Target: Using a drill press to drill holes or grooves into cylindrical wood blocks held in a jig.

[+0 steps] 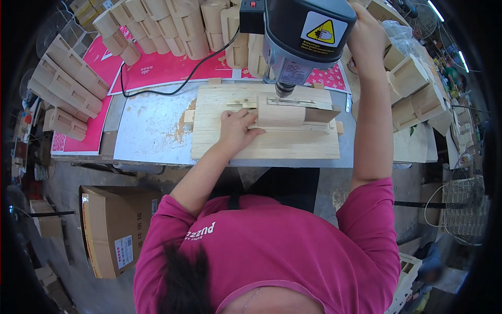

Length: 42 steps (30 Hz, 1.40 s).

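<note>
A curved wooden piece [280,116] lies on a flat wooden board [272,144] near the middle of the bench [149,131], just under the drill bit [284,92] of a grey and black drill press [300,36]. The bit stands at the piece's far edge; whether it touches the wood cannot be told.

The left hand [235,130] rests flat on the board at the piece's left end, its fingers [254,130] stretched out and pressing against the wood, holding it in place. The right hand [366,31] is raised beside the right side of the drill press head, at the bench's far right; its fingers are hidden behind the machine, so their grip cannot be told.

The board has thin wooden strips and small blocks fixed to it around the piece. A black cable [172,86] runs from the machine leftward across the far side of the bench. Beneath the board the bench top is a worn, pale metal sheet.

Along the far edge lie pink printed sheets [157,68], and on them stand rows of similar curved wooden pieces [172,23]. More wooden parts [65,83] are stacked at the far left corner, and others [418,89] crowd the right edge. A cardboard box [112,230] stands on the floor below the bench's near left side.
</note>
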Each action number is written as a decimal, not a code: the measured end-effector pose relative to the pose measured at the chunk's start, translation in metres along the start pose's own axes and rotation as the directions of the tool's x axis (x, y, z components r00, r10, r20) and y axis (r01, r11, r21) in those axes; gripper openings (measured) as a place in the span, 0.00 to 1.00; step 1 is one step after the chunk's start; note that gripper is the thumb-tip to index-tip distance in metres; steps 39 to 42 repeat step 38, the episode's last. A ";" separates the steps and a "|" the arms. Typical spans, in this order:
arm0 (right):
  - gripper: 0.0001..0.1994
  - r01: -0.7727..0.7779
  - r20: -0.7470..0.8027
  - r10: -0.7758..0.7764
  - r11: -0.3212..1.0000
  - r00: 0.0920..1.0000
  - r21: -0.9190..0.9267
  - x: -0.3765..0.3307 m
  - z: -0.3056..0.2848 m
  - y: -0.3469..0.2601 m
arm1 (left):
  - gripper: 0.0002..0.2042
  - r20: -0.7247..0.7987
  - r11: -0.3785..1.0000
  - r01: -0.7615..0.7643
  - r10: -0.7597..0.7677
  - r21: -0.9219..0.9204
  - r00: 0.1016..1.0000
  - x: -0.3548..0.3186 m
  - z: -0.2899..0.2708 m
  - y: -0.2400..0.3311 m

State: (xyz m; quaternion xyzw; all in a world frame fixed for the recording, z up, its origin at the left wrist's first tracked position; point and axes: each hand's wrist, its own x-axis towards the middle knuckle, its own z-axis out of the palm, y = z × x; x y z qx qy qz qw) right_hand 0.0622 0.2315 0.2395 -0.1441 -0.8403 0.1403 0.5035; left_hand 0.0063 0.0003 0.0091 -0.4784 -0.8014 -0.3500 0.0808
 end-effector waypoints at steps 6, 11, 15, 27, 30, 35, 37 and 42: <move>0.23 -0.175 0.139 0.179 0.984 0.974 -0.043 0.004 -0.002 0.003 | 0.20 -0.020 1.000 -0.010 0.010 0.004 1.000 0.001 0.002 0.002; 0.11 0.129 -0.073 -0.122 0.986 0.990 0.107 -0.042 -0.024 -0.013 | 0.20 -0.007 1.000 0.014 -0.014 0.027 1.000 0.002 0.003 0.000; 0.07 0.007 0.052 -0.016 0.988 0.999 0.154 -0.098 -0.044 -0.024 | 0.20 0.005 1.000 0.005 -0.005 0.018 1.000 0.002 0.004 -0.001; 0.08 0.188 -0.131 -0.158 0.948 0.979 0.258 -0.181 0.024 0.026 | 0.14 0.015 1.000 0.004 -0.004 -0.009 1.000 0.002 0.002 0.002; 0.06 0.218 -0.127 -0.191 0.942 0.973 0.254 -0.175 0.016 0.025 | 0.18 0.034 1.000 -0.023 0.022 0.005 0.999 0.003 0.002 0.003; 0.03 0.255 -0.176 -0.213 0.930 0.961 0.265 -0.105 -0.024 -0.006 | 0.18 0.046 1.000 -0.017 0.017 0.009 0.999 0.003 0.000 0.003; 0.05 0.135 -0.143 -0.105 0.966 0.984 0.221 -0.065 -0.026 -0.017 | 0.18 0.050 1.000 0.007 -0.007 -0.009 0.999 0.002 0.001 0.002; 0.06 0.071 -0.144 -0.039 0.973 0.989 0.221 -0.044 -0.021 -0.018 | 0.18 0.055 1.000 -0.005 0.006 -0.011 0.998 0.006 0.002 0.004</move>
